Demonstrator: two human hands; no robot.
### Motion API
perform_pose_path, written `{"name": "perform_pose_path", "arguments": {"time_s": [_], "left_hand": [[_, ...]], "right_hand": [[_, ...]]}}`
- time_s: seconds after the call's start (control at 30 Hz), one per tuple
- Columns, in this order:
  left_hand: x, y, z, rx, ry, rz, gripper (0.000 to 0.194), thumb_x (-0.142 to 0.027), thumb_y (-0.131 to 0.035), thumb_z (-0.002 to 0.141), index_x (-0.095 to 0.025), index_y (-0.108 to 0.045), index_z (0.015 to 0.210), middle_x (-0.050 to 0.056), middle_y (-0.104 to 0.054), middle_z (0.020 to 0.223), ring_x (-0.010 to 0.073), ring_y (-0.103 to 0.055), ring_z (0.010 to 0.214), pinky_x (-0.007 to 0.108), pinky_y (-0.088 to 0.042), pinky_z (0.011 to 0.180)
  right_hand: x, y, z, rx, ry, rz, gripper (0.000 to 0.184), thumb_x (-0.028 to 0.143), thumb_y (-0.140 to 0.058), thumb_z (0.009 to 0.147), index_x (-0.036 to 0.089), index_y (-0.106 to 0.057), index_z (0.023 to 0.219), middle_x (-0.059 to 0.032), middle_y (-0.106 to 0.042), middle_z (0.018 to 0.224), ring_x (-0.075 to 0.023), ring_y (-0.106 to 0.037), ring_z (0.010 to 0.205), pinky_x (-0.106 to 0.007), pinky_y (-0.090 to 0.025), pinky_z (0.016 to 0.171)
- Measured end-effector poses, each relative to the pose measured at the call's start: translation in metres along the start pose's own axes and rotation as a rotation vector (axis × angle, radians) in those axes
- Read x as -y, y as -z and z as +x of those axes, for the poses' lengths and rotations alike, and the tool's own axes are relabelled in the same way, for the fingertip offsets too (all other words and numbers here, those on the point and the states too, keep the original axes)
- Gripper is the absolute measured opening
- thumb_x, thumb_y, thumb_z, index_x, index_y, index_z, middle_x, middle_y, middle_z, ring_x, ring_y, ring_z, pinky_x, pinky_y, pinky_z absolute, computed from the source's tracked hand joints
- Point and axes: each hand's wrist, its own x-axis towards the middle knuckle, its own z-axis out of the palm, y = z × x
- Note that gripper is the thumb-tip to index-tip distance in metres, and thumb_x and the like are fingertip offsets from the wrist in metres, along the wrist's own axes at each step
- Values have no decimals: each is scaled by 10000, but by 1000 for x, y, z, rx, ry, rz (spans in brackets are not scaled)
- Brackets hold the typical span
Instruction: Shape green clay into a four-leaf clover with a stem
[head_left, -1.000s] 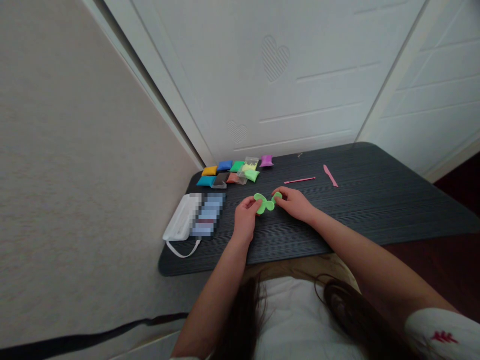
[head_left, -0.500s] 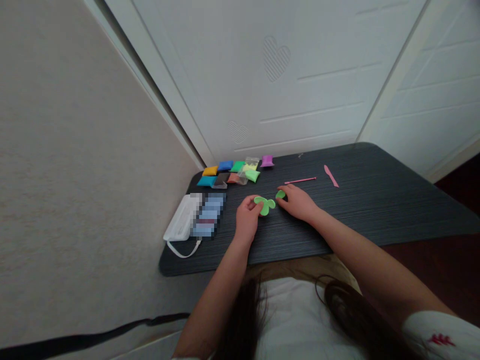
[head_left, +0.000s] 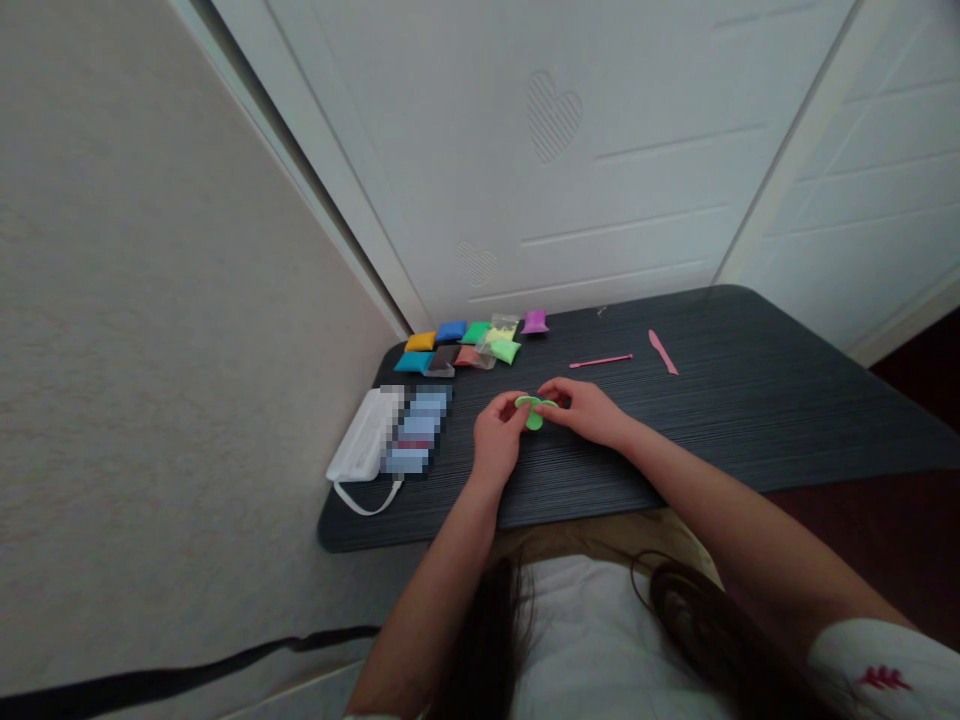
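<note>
Flat green clay pieces (head_left: pixel 533 409) lie on the dark striped table (head_left: pixel 750 420) between my two hands. My left hand (head_left: pixel 495 437) pinches their left edge with curled fingers. From the right, my right hand (head_left: pixel 589 410) presses its fingertips onto the green clay pieces, fingers together. Part of the clay is hidden under the fingers.
Several small coloured clay packets (head_left: pixel 469 346) sit at the table's back left. A white case (head_left: pixel 366 448) with a cord and a blurred flat item (head_left: pixel 416 432) lie at the left. Two pink plastic tools (head_left: pixel 600 360) (head_left: pixel 663 352) rest behind my right hand. White panelled doors rise behind.
My right hand brought the separate small green piece leftward and joined it to the larger green pieces. Both hands have drawn closer together.
</note>
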Motion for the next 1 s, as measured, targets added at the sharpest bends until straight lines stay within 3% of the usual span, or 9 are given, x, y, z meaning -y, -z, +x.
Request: {"name": "perform_pose_path", "arguments": {"time_s": [0.2, 0.6, 1.0], "left_hand": [[-1, -1, -1, 55, 73, -180, 304, -363, -575, 666, -134, -575, 866, 45, -598, 785, 138, -563, 685, 262, -481, 580], [1, -1, -1, 80, 53, -121, 302, -349, -577, 671, -133, -594, 880, 58, -617, 818, 138, -561, 692, 257, -476, 591], [3, -1, 1, 72, 102, -140, 263, -328, -616, 621, -128, -588, 790, 22, -592, 720, 100, -524, 621, 222, -422, 582]], "right_hand": [[-5, -3, 1, 13, -3, 64, 187, 339, -527, 709, 183, -590, 789, 14, -595, 697, -112, -511, 632, -231, -375, 590], [-6, -2, 5, 50, -153, 432, 190, 307, -565, 668, 156, -558, 784, 6, -595, 674, -110, -540, 612, -228, -427, 580], [-7, -4, 3, 55, -108, 297, 219, 315, -533, 693, 156, -577, 836, 5, -599, 675, -114, -534, 606, -226, -411, 565]]}}
